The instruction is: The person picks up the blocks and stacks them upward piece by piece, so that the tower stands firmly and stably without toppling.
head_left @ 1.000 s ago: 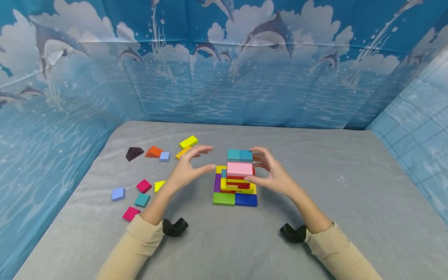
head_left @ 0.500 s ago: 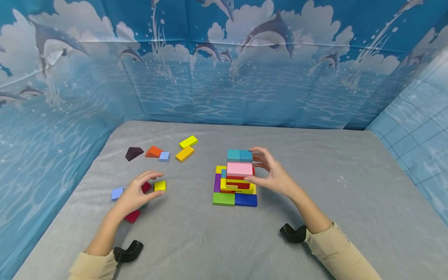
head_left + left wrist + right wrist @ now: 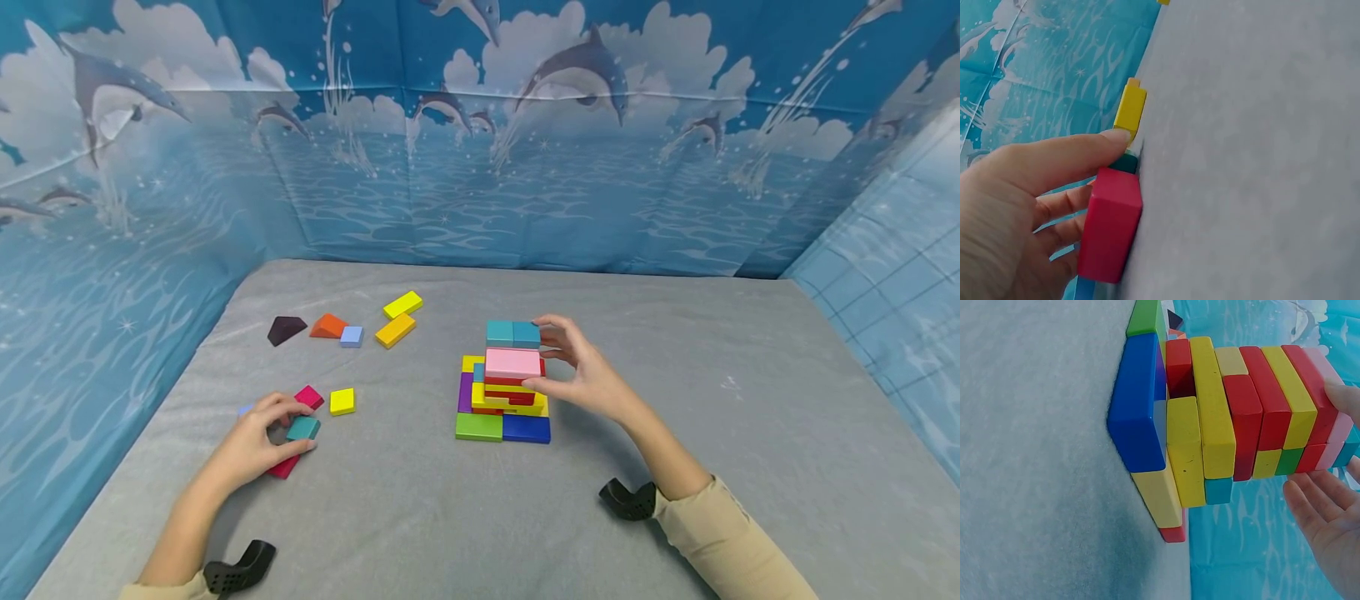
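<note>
Head view: multicolored block tower (image 3: 504,381) stands on gray cloth (image 3: 682,400), green block (image 3: 478,427) and blue block (image 3: 527,428) at its front base, pink block (image 3: 513,363) higher up, two teal blocks (image 3: 500,333) side by side on top. Right hand (image 3: 573,371) is at the tower's upper right, thumb and fingers spread apart, thumb overlapping the front near the pink block, fingers by the right side; pressure, if any, can't be told. Left hand (image 3: 258,437) is well left of the tower, curved thumb and fingers either side of a flat teal piece (image 3: 303,428) lying on the cloth; can't tell whether it is pinched. Also left of the tower, near that hand: two magenta blocks (image 3: 309,397), a yellow square block (image 3: 342,401), a mostly hidden light blue one (image 3: 244,410). Left of and behind the tower: yellow bar (image 3: 403,304), amber bar (image 3: 396,330), small periwinkle block (image 3: 351,337), orange wedge (image 3: 328,326), dark trapezoid block (image 3: 287,330). Dolphin-print backdrop (image 3: 480,183) hangs behind the tower.
</note>
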`<action>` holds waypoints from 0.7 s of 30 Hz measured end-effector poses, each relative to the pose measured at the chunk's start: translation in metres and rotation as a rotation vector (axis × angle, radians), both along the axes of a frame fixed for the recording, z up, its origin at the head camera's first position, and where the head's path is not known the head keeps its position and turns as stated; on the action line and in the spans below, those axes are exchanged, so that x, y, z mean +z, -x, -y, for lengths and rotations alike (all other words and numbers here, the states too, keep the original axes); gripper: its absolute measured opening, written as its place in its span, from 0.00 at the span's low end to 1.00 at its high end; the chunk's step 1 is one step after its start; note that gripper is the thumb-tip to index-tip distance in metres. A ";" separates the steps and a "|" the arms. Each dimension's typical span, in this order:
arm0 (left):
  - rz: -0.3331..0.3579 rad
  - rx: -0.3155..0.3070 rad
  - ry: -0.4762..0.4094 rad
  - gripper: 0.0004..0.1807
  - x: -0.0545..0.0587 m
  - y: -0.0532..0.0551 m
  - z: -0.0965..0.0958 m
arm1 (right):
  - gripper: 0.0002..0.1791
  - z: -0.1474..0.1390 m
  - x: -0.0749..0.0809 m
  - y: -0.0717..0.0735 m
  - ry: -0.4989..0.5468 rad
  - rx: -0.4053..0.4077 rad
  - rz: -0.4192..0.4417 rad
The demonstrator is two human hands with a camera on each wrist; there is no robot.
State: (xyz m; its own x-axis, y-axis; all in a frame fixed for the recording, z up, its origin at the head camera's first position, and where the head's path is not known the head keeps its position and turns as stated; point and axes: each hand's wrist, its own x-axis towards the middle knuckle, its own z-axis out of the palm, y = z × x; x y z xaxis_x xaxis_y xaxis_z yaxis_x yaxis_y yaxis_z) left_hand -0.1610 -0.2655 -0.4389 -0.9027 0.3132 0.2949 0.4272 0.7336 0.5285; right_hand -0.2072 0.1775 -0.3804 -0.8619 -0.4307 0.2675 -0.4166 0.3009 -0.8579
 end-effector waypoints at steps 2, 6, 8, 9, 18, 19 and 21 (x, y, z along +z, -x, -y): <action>-0.005 -0.007 -0.010 0.20 -0.002 0.000 0.000 | 0.41 0.000 -0.001 0.001 0.002 0.002 -0.002; -0.022 -0.040 -0.036 0.20 -0.003 0.000 -0.001 | 0.41 0.000 0.002 -0.001 -0.005 0.001 0.004; -0.025 -0.040 -0.039 0.20 -0.004 0.000 -0.002 | 0.40 0.002 0.006 -0.004 -0.007 0.005 0.006; -0.022 -0.034 -0.041 0.20 -0.004 -0.001 -0.002 | 0.40 0.003 0.009 -0.006 -0.007 0.007 0.007; -0.119 -0.002 -0.153 0.20 0.005 0.005 -0.018 | 0.39 0.009 0.026 -0.016 -0.030 -0.005 0.011; -0.136 -0.009 -0.174 0.20 0.008 0.007 -0.023 | 0.39 0.009 0.026 -0.016 -0.031 -0.006 0.010; -0.148 -0.031 -0.220 0.20 0.016 0.011 -0.036 | 0.38 0.010 0.027 -0.016 -0.031 -0.005 0.006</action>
